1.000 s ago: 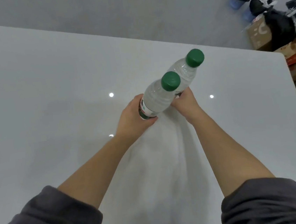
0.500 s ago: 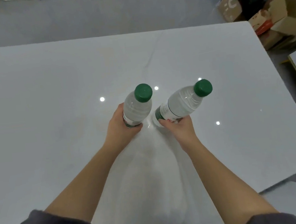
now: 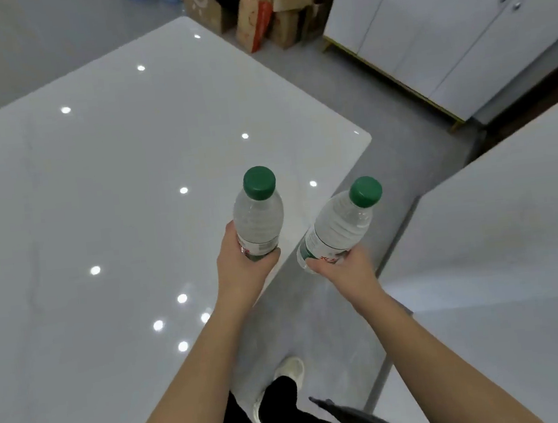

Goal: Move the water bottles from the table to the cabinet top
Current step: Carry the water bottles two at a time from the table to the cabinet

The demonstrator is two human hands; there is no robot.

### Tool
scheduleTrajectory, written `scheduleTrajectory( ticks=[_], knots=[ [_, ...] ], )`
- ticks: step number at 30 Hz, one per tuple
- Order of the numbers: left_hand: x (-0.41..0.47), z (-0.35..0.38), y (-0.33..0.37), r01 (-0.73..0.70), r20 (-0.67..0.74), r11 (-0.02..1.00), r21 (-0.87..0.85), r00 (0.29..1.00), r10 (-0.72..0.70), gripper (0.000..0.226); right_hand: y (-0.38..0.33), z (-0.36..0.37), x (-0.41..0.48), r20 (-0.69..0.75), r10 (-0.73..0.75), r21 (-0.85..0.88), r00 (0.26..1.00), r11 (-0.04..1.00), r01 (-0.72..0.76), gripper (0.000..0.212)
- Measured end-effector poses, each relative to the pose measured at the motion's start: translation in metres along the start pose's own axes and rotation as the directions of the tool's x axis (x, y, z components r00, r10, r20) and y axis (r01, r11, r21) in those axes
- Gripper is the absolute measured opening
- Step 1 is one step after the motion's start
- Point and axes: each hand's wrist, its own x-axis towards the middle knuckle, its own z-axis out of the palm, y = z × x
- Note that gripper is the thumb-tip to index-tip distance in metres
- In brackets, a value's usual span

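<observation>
Glossy white table (image 3: 97, 196) is mirroring lights; left hand (image 3: 243, 273) is gripping left bottle (image 3: 259, 220) over it, right hand (image 3: 344, 271) gripping right bottle (image 3: 339, 227) over grey floor (image 3: 399, 123).

**Two bottles held between counter and side top**

The counter (image 3: 97, 196) filled the view from 7 to 11 o'clock. The left hand (image 3: 242, 270) held one bottle (image 3: 260, 223) upright above the counter's right edge. At its 3 o'clock, the right hand (image 3: 344, 271) held the other bottle (image 3: 339, 229), tilted toward 1, above a strip of floor (image 3: 402, 150). Beyond that strip, from 3 to 5, lay a flat top (image 3: 512, 221). Cardboard boxes (image 3: 266, 9) stood on the floor at 12, a cupboard (image 3: 459, 37) at 1 to 2, and a shoe (image 3: 291, 370) at 6.
</observation>
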Motion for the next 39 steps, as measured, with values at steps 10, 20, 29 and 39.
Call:
scheduleTrajectory(
  ticks=[10, 20, 29, 39],
  knots=[
    [-0.034, 0.157, 0.108, -0.228, 0.307, 0.972, -0.060, 0.922, 0.236, 0.042, -0.013, -0.180, -0.048, -0.475, -0.031, 0.196, 0.879, 0.970, 0.141, 0.055],
    [-0.039, 0.219, 0.266, -0.474, 0.441, 0.827, -0.301, 0.700, 0.562, 0.047, -0.128, -0.281, -0.078, -0.662, -0.246, 0.145, 0.708, 0.884, 0.444, 0.046],
    [-0.045, 0.224, 0.370, -0.563, 0.433, 0.718, -0.409, 0.573, 0.696, 0.044, -0.226, -0.319, -0.092, -0.713, -0.421, -0.012, 0.560, 0.807, 0.591, 0.051],
    [-0.040, 0.222, 0.414, -0.579, 0.426, 0.690, -0.434, 0.543, 0.724, 0.042, -0.261, -0.334, -0.085, -0.727, -0.462, -0.057, 0.507, 0.778, 0.626, 0.049]
  ],
)
